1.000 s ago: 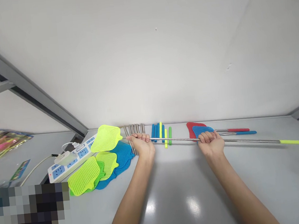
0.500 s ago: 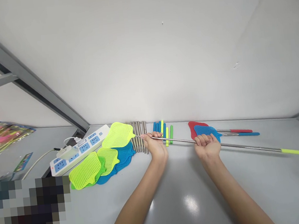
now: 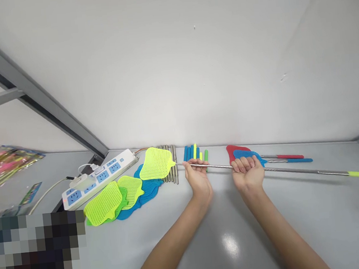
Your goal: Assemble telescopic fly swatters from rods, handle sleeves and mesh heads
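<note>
A yellow fly swatter (image 3: 156, 163) with a long, drawn-out telescopic metal rod spans the table. My left hand (image 3: 199, 179) is closed round the thin rod, just right of the swatter head. Further right, my right hand (image 3: 248, 172) grips the same rod, fingers wrapped over it. The yellow handle end reaches the right edge of the view. Behind my right hand lie a red fly swatter (image 3: 290, 157) and a blue fly swatter (image 3: 299, 160). Short metal rods (image 3: 174, 164) and coloured handle grips (image 3: 189, 152) lie behind my left hand.
Loose swatter heads in yellow (image 3: 103, 203), green and blue overlap at the left. Beside them is a white power strip (image 3: 122, 167) with plugs and cables. Plastic-wrapped packs (image 3: 4, 164) lie far left, near a metal frame post (image 3: 52, 102). A white wall (image 3: 201, 64) stands behind.
My left hand and the swatter head have shifted right. The rod has slid right through my right hand, which stays in place, and the yellow handle now reaches the view's edge.
</note>
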### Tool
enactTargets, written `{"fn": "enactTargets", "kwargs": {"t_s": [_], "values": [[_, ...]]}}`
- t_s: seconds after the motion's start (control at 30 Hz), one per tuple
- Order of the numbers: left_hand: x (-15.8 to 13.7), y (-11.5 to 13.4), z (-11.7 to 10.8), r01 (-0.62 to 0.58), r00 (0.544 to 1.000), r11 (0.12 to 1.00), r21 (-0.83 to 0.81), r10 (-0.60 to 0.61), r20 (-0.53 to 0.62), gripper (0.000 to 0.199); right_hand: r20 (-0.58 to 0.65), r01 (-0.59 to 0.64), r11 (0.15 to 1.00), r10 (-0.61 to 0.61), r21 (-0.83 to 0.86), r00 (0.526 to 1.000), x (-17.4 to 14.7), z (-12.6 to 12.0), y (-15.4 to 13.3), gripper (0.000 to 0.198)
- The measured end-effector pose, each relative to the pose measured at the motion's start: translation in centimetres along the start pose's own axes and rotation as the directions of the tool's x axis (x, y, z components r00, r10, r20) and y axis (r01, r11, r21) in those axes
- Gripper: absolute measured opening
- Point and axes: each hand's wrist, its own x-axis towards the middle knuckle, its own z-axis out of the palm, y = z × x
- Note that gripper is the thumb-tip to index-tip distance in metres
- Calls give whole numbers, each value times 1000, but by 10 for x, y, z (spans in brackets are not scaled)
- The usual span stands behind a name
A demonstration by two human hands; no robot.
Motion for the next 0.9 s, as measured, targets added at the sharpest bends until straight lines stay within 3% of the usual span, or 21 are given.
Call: {"fn": "enactTargets", "kwargs": {"t_s": [0.1, 0.37, 0.7, 0.9], "values": [[7, 6, -1, 26, 999, 999, -24, -26, -19, 34, 13, -9, 1000, 9, 9, 1000, 2, 3, -6, 32], [25, 22, -3, -135, 990, 986, 94, 138, -22, 34, -22, -12, 1000, 13, 28, 1000, 8, -2, -10, 30], [12, -8, -15, -62, 992, 971, 229, 86, -96, 42, -39, 141, 990, -141, -6, 989, 4, 1, -11, 33], [-4, -12, -10, -80, 992, 956, 281, 104, -68, 43, -76, 122, 992, -120, 26, 990, -2, 2, -1, 32]]}}
